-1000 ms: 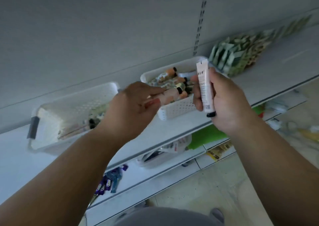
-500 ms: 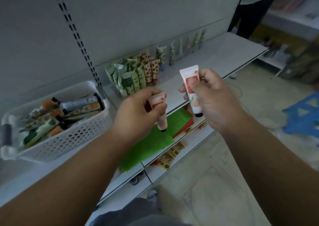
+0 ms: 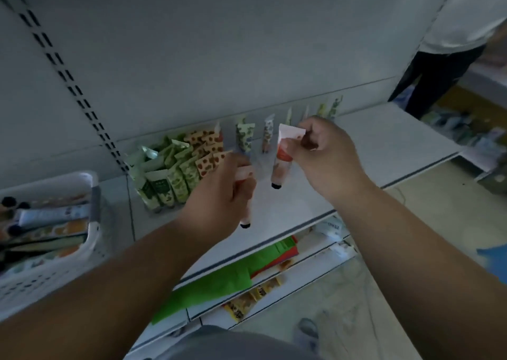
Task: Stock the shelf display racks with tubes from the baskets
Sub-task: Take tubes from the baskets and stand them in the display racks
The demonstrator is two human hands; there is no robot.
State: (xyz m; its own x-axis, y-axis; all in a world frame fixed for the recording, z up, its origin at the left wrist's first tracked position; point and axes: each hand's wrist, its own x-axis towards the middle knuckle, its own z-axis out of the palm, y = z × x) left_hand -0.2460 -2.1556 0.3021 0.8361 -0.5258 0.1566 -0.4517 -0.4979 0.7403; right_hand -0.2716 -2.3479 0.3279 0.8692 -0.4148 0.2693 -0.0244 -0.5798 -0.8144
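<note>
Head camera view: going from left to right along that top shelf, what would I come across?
White basket of loose tubes → packed bunch of green and spotted tubes → left hand gripping a tube → right hand pinching a second tube → bare shelf → another person standing at the far end.

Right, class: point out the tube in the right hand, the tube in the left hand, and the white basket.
Tube in the right hand [image 3: 280, 164]: head view, on its printed body.
Tube in the left hand [image 3: 245, 224]: head view, on its black cap.
White basket [image 3: 49, 274]: head view, on its perforated front wall.
</note>
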